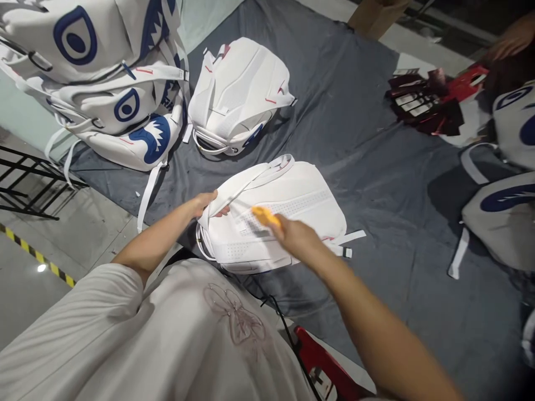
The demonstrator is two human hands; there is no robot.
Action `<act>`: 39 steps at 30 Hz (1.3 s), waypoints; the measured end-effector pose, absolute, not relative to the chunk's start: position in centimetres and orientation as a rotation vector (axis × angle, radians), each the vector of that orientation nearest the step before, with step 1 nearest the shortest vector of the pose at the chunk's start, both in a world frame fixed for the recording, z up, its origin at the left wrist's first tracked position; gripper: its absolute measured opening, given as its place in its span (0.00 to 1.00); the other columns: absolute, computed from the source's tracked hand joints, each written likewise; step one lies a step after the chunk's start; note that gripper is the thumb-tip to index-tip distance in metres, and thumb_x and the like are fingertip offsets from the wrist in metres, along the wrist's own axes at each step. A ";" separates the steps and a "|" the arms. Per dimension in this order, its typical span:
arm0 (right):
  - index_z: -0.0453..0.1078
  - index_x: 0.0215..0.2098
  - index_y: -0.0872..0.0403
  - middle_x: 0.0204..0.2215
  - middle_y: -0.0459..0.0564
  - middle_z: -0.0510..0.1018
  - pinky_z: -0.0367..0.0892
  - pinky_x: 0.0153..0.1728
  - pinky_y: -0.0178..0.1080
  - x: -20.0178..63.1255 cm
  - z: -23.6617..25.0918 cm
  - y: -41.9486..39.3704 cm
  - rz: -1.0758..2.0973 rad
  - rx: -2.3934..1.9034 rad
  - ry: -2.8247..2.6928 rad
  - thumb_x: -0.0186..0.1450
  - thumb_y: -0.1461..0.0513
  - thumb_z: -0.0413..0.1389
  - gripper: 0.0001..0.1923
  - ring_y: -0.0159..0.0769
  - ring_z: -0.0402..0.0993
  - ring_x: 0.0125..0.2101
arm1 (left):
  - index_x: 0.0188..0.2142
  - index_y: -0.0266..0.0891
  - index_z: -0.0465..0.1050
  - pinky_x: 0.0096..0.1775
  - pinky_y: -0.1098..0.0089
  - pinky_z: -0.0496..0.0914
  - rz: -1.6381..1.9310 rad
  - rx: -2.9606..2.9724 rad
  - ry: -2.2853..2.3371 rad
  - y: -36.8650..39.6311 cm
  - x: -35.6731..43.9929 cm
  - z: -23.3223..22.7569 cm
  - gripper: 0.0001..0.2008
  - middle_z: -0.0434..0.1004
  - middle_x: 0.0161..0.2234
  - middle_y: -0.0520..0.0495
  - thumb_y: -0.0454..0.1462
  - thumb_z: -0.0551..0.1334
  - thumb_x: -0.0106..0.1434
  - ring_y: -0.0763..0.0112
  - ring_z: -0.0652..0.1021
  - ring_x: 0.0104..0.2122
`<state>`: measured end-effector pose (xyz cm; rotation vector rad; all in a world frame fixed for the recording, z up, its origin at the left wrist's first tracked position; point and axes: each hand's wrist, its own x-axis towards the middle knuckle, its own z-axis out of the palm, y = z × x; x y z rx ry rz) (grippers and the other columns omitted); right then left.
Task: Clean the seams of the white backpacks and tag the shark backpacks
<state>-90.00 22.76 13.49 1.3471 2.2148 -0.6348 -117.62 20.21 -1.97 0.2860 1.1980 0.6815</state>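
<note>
A white backpack lies back side up on the cloth-covered table, close to my body. My left hand is closed around one of its shoulder straps near the left end, with some fingers under the strap. Over the middle of the back panel, my right hand grips a small orange tool. That tool is smeared by motion, so its exact kind does not show. A second white backpack rests behind the first, also with its straps upward.
A tall stack of white backpacks with blue eye and teeth patches stands at the left. Dark tags lie in a pile at the right back, near another person's hand. More backpacks sit at the right edge.
</note>
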 end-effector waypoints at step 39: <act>0.63 0.36 0.50 0.19 0.44 0.70 0.60 0.27 0.38 -72.7 14.6 5.4 -1.300 1.960 1.892 0.70 0.44 0.37 0.24 0.38 0.69 0.22 | 0.62 0.38 0.64 0.61 0.47 0.60 0.354 1.946 1.442 10.2 -102.3 -1.0 0.28 0.61 0.64 0.30 0.32 0.63 0.62 0.45 0.65 0.62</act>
